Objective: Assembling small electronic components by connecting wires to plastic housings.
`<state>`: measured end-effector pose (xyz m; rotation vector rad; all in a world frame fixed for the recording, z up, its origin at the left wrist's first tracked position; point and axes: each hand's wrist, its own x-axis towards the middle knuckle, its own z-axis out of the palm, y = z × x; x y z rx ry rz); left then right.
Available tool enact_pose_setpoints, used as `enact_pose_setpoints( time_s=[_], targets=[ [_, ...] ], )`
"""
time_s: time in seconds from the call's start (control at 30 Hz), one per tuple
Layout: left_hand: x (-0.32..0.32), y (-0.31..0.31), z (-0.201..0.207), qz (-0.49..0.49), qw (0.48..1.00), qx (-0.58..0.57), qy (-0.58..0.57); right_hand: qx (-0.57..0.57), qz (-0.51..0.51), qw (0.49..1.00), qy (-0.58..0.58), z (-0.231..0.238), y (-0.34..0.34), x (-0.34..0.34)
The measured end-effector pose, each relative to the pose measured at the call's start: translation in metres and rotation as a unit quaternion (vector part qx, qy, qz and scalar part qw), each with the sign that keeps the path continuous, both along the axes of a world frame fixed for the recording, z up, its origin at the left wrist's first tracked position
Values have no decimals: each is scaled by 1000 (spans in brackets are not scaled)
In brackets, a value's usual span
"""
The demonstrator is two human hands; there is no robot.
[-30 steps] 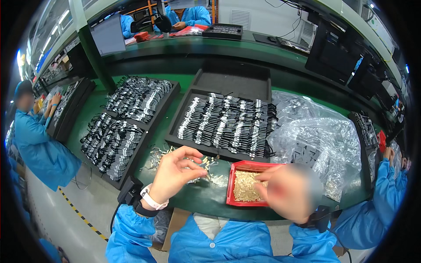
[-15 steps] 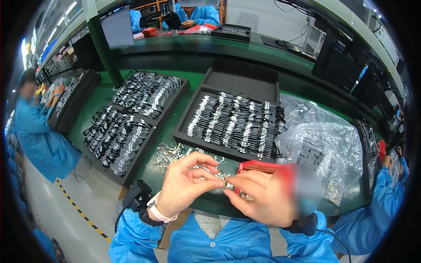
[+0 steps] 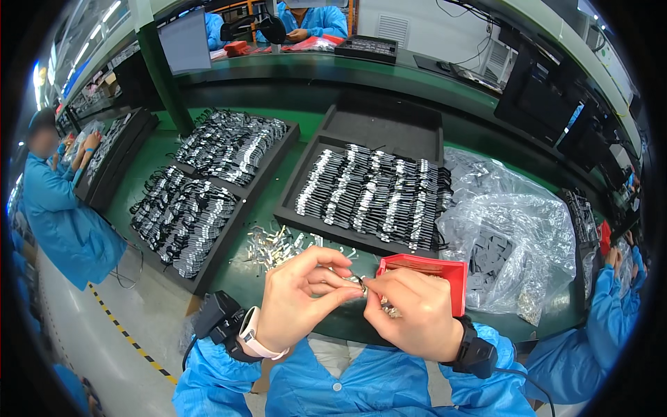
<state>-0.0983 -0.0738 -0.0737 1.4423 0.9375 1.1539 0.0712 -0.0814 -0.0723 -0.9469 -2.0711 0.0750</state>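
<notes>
The left hand (image 3: 303,295) and the right hand (image 3: 417,306) are held together at the fingertips, a small part (image 3: 361,282) pinched between them. A red bin (image 3: 456,286) is partly covered by the right hand. Beyond, loose pieces (image 3: 269,247) and a black tray (image 3: 314,231) are supported by a green table (image 3: 346,321).

On the worktop (image 3: 276,199), behind a bin (image 3: 457,292), the middle tray (image 3: 333,233) lay between the left tray (image 3: 238,217) and a bag (image 3: 535,222).

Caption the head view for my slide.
Left hand and right hand pinch a small part near a red bin.
</notes>
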Motion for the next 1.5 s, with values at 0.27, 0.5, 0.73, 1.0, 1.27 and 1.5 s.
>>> enact_pose_setpoints(
  time_s=[0.27, 0.5, 0.73, 1.0, 1.27, 1.5],
  targets=[
    [-15, 14, -20, 13, 1000, -16, 1, -137, -61, 985, 85, 12, 18, 27],
    [-41, 51, -58, 19, 983, -70, 169, -225, -99, 961, 125, 20, 31, 64],
    [-38, 60, -67, 58, 914, 147, 374, -318, -57, 927, 192, 37, 41, 79],
    [3, 53, 28, 84, 927, 212, 300, -140, 73, 986, 52, 53, 61, 76],
    [55, 63, 77, -82, 903, 292, 303, -123, 81, 988, 38, 63, 62, 83],
    [91, 75, 71, 27, 970, 235, 54, -221, 30, 934, 280, 68, 65, 101]
  ],
)
